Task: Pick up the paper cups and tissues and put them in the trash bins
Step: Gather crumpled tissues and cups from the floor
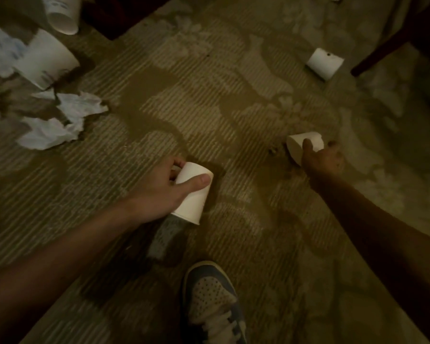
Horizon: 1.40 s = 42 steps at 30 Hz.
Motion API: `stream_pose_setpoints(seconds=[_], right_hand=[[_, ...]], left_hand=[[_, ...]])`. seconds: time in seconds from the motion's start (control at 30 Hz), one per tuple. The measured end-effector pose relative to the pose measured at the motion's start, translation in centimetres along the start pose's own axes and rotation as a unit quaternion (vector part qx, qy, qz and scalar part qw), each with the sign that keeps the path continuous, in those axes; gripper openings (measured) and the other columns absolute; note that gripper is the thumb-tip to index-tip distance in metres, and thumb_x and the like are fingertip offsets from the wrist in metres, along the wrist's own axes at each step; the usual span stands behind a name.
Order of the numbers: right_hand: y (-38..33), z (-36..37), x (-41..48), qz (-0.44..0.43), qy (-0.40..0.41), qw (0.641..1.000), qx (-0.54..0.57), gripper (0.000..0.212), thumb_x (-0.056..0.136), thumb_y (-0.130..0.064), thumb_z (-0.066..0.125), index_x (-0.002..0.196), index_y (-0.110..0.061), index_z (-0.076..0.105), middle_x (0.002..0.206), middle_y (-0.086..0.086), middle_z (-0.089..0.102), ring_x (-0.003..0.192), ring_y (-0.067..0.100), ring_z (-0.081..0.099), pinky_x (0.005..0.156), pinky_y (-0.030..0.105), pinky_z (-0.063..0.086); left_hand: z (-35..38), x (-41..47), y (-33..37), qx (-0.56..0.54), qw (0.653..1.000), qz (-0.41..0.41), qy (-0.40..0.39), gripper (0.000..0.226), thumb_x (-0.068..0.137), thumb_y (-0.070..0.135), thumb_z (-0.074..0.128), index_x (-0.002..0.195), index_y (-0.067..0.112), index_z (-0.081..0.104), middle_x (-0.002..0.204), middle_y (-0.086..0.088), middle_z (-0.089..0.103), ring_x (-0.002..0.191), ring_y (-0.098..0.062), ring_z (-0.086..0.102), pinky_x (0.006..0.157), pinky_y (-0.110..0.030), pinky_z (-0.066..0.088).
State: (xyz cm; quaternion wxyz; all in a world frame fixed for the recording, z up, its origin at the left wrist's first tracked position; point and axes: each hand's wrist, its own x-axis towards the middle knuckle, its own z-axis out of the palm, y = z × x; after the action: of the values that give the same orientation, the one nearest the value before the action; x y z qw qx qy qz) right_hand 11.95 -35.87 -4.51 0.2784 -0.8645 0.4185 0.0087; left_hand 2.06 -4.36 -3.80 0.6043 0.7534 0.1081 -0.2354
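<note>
A shoe on patterned carpet; left hand curled round a cup; right hand gripping a second cup low at the carpet; crumpled tissues and a third cup beyond, left.

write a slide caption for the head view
Left hand grips one cup, right hand another cup; tissues and more cups litter the carpet.
</note>
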Motion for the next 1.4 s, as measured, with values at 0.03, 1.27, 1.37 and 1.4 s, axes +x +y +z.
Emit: stream_pose_setpoints(seconds=[0.03,1.27,1.37,1.4], right_hand=[[0.2,0.2,0.6,0.038,-0.016,0.998,0.04,0.074,0.093,-0.047,0.057,0.15,-0.016,0.021,0.15,0.016,0.032,0.133,0.038,0.038,0.098,0.048,0.046],[-12.8,10.7,-28.3,-0.366,-0.642,0.668,0.089,0.017,0.097,-0.022,0.057,0.108,-0.033,0.063,0.1,-0.019,0.072,0.091,-0.004,0.067,0.063,0.009,0.048],[-13.0,11.5,-30.0,-0.366,-0.664,0.649,0.059,0.02,0.099,-0.019,0.053,0.106,-0.034,0.064,0.1,-0.019,0.073,0.093,-0.004,0.067,0.065,0.009,0.048],[-13.0,11.8,-30.4,-0.365,-0.67,0.644,0.044,0.02,0.099,-0.02,0.052,0.106,-0.035,0.064,0.099,-0.019,0.073,0.091,-0.004,0.067,0.064,0.009,0.048]], left_hand=[[0.0,0.0,-0.2,-0.002,1.0,-0.004,-0.001,0.056,0.056,0.07,0.065,0.099,0.037,0.051,0.102,0.013,0.059,0.088,-0.001,0.061,0.059,-0.02,0.047],[-14.6,-13.5,-2.0,-0.406,0.903,-0.041,0.134,0.031,0.067,0.06,0.065,0.077,0.035,0.081,0.093,-0.003,0.077,0.084,-0.018,0.074,0.061,-0.028,0.058],[-15.3,-14.7,-3.5,-0.396,0.907,-0.035,0.141,0.033,0.058,0.06,0.068,0.079,0.038,0.08,0.093,-0.001,0.077,0.084,-0.016,0.074,0.062,-0.027,0.058],[-15.6,-15.0,-3.9,-0.394,0.907,-0.039,0.143,0.038,0.054,0.059,0.069,0.082,0.036,0.08,0.094,-0.001,0.077,0.084,-0.016,0.074,0.062,-0.027,0.058]])
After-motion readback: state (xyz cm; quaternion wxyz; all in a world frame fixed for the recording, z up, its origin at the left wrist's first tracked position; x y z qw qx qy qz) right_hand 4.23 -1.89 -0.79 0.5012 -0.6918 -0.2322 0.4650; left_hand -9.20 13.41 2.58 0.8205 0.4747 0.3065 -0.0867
